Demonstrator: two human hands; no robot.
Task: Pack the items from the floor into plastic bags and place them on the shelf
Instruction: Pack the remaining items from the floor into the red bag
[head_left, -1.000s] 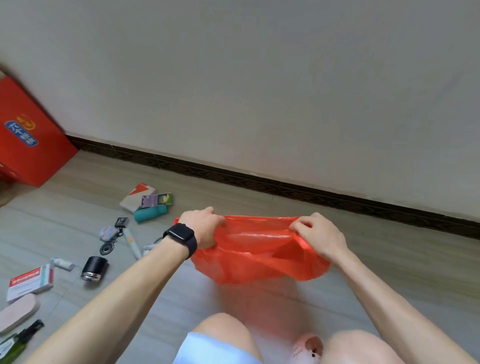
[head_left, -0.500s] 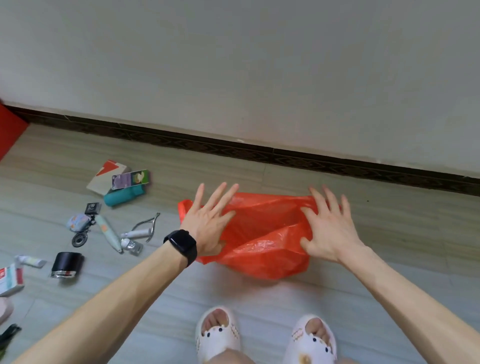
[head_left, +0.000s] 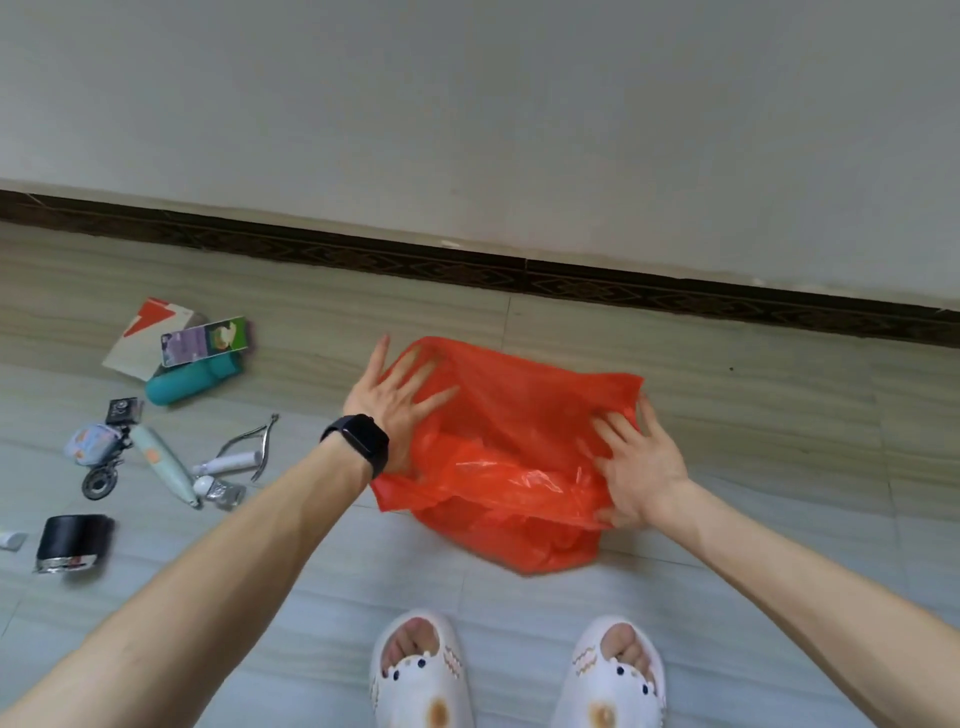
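Both spread flat, fingers wide, the left hand (head_left: 397, 415) and right hand (head_left: 641, 462) pressed the red bag (head_left: 511, 415) on the floor (head_left: 779, 441); the box (head_left: 205, 340) label was too blurred to read.

Found bag (head_left: 519, 457) on floor (head_left: 753, 441), before wall (head_left: 519, 130). Noted left hand (head_left: 400, 410) laid flat at bag's left edge, right hand (head_left: 639, 467) on its right edge. Recorded slippers (head_left: 421, 675) on near side of bag. Logged clutter well left of bag: box (head_left: 143, 338) farthest back, bottle (head_left: 192, 382) just before it, nippers (head_left: 249, 441) nearer, can (head_left: 72, 543) nearest, leftmost.
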